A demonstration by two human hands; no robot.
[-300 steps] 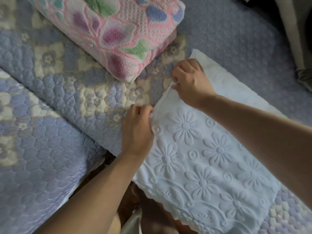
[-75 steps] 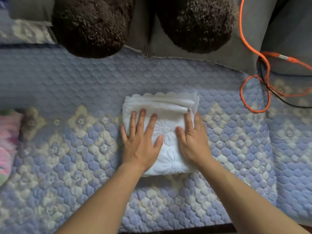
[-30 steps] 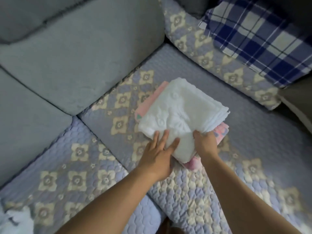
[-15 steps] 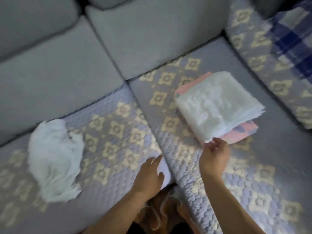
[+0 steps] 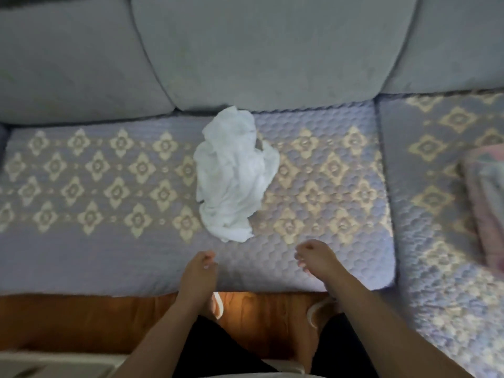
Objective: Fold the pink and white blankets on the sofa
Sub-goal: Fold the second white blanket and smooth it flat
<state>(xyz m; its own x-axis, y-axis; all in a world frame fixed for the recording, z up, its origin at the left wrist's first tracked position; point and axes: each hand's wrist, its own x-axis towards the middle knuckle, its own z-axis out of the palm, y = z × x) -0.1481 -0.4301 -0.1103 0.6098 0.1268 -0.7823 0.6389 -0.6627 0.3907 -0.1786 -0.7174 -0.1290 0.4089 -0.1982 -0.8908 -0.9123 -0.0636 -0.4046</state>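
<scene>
Hands, left and right, grip nothing (loosely curled); pink blanket blurred, cut off.

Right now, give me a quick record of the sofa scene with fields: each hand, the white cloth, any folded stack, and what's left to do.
left hand: fingers loosely curled, holds nothing, over the seat's front edge
right hand: fingers loosely curled, holds nothing, near the seat's front edge
white cloth: crumpled in a heap on the middle seat, beyond both hands, touched by neither
folded stack: pinkish, at the far right edge, blurred and cut off
seat cover: quilted, lilac with cream flower motifs
left to do: the crumpled cloth is not yet folded
</scene>
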